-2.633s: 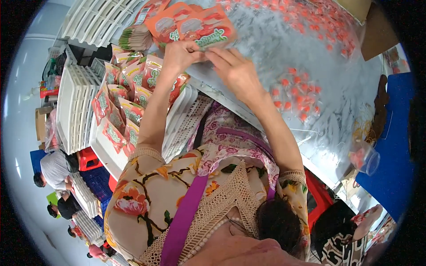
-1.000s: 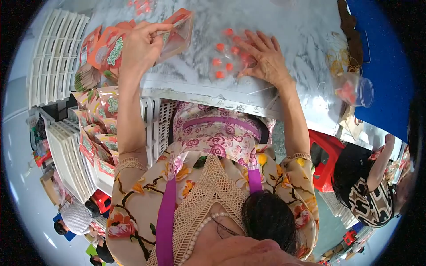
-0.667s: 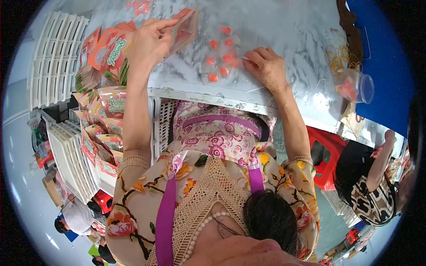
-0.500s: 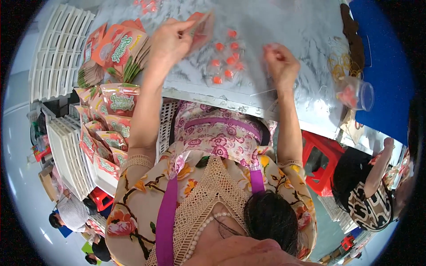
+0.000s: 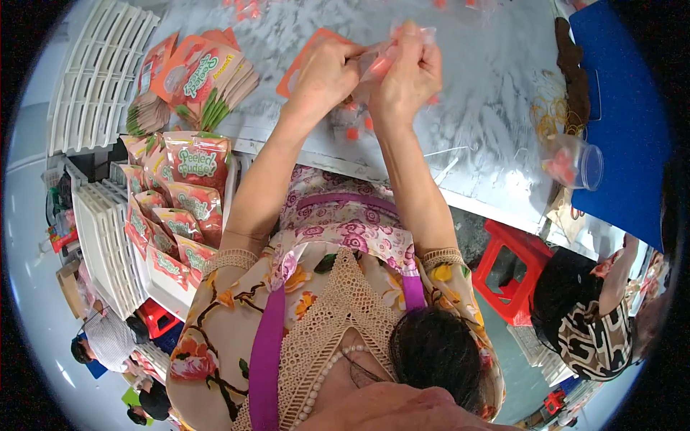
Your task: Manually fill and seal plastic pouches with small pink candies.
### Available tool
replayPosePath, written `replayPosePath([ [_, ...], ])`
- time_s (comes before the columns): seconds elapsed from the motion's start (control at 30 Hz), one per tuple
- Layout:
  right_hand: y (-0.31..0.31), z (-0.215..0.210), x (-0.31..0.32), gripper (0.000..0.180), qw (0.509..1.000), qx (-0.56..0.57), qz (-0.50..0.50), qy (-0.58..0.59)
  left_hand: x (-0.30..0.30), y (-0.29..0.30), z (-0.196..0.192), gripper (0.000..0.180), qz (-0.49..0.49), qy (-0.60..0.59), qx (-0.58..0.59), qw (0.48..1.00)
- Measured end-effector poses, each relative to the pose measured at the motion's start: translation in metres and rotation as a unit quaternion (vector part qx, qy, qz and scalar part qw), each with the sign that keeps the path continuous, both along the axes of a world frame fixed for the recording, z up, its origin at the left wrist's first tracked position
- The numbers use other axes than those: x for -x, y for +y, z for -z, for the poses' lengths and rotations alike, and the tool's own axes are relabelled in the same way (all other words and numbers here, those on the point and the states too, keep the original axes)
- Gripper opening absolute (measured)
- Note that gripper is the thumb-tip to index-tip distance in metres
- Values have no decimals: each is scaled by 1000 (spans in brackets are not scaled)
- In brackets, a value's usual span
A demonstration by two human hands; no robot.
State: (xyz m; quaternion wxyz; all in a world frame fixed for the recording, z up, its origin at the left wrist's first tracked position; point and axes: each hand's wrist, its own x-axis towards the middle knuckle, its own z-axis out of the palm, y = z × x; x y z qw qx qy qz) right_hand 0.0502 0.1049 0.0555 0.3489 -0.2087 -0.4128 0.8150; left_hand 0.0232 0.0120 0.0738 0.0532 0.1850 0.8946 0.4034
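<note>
Clear plastic pouch [image 5: 392, 54] with small red pieces showing through it sits at about 12 o'clock in the view, held up over the table [image 5: 489, 122] between both hands. Left hand [image 5: 325, 72] has its fingers [image 5: 343, 52] curled shut on the left edge of the pouch, with a flat orange pack [image 5: 305, 54] pressed under the same hand. Right hand [image 5: 410, 75] pinches the pouch from the other side, its fingers closed on the film; the two hands touch at the fingertips. A few loose red pieces [image 5: 352, 133] lie on the table just below the hands, toward 6 o'clock of them.

At about 10 o'clock a fanned stack of orange printed packs [image 5: 205, 79] rests on the table edge, and beyond it, toward 11 o'clock, stand white slatted trays [image 5: 93, 72]. At 9 o'clock more filled orange and red packs [image 5: 180, 208] stand in a row in a white tray [image 5: 162, 284], next to another pile of white trays [image 5: 104, 244]. At 3 o'clock a clear plastic cup [image 5: 575, 161] lies tipped on its side with something red inside, beside a blue sheet [image 5: 618, 122]. Near it, toward 2 o'clock, is a small heap of rubber bands [image 5: 550, 115]. A red stool [image 5: 514, 269] stands under the table edge at about 4 o'clock, and another person in a patterned top [image 5: 593, 337] is just past it.
</note>
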Motion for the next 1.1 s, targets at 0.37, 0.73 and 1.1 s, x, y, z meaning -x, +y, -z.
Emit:
replayPosePath([
  [0.37,4,11,-10,14,993,-61,-50,91,17,-10,20,31,-39,-122,-88,988],
  [0.73,9,0,-22,33,944,-295,-145,25,17,-12,10,29,-42,-46,-53,997],
  [1.1,12,64,-50,87,649,-734,-174,-98,39,-78,-22,34,-111,-134,-243,954],
])
